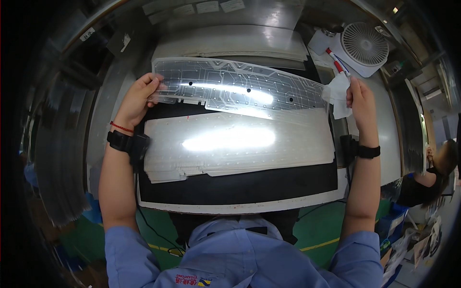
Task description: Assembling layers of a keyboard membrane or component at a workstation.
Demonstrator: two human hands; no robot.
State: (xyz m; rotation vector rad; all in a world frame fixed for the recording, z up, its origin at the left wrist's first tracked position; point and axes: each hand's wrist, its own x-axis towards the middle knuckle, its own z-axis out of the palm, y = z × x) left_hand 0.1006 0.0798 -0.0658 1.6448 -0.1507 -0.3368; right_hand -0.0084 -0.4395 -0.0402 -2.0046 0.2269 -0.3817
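A clear flexible circuit sheet point(225, 89), printed with fine silvery traces and a few black dots, is held up and slightly bowed above the table. My left hand point(141, 96) pinches its left end between thumb and fingers. At the sheet's right end my right hand point(361, 101) is closed on a white cloth point(340, 95). The cloth overlaps the sheet's right edge; whether those fingers also grip the sheet is hidden. Below lies a stack of similar sheets point(240, 158), with bright glare across its top, on a black mat point(240, 188).
Another stack of sheets point(230, 41) lies at the back. A white fan point(365, 45) stands at the far right, with a red marker point(335, 61) beside it. More sheets hang in a dark rack point(60, 153) on the left. A person point(427, 180) is at the right edge.
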